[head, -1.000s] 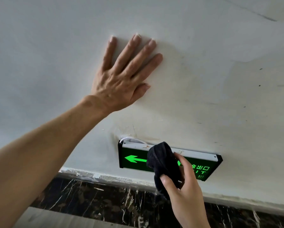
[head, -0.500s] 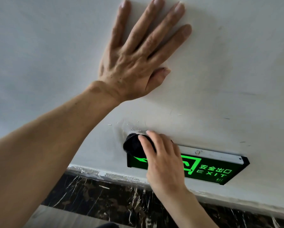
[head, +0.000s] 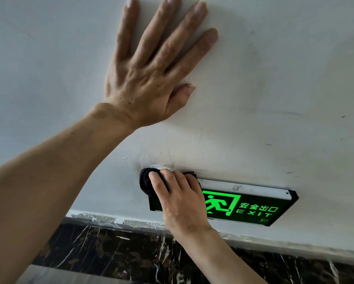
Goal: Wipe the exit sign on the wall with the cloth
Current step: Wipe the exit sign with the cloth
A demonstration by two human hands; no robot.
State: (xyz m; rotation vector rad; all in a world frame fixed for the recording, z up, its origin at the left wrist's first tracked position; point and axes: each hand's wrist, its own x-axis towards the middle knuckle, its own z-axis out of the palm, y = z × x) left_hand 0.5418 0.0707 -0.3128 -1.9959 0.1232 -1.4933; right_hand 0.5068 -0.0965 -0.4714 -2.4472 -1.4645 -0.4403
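Observation:
A black exit sign (head: 251, 208) with a glowing green running figure and EXIT lettering is mounted low on the white wall (head: 274, 78). My right hand (head: 180, 199) presses a dark cloth (head: 146, 182) against the sign's top left corner, covering the left end of the sign. The cloth bulges out past my fingertips to the left. My left hand (head: 151, 72) lies flat on the wall above the sign, fingers spread, holding nothing.
A dark marble skirting (head: 110, 251) with white veins runs under the wall, below a chipped paint edge. A strip of grey floor (head: 55, 276) shows at the bottom left. Scratches mark the wall just above the sign's left end.
My right hand has carried the cloth from the sign's face up to its top left corner and stays pressed there. The view has moved closer; the left hand remains flat on the wall.

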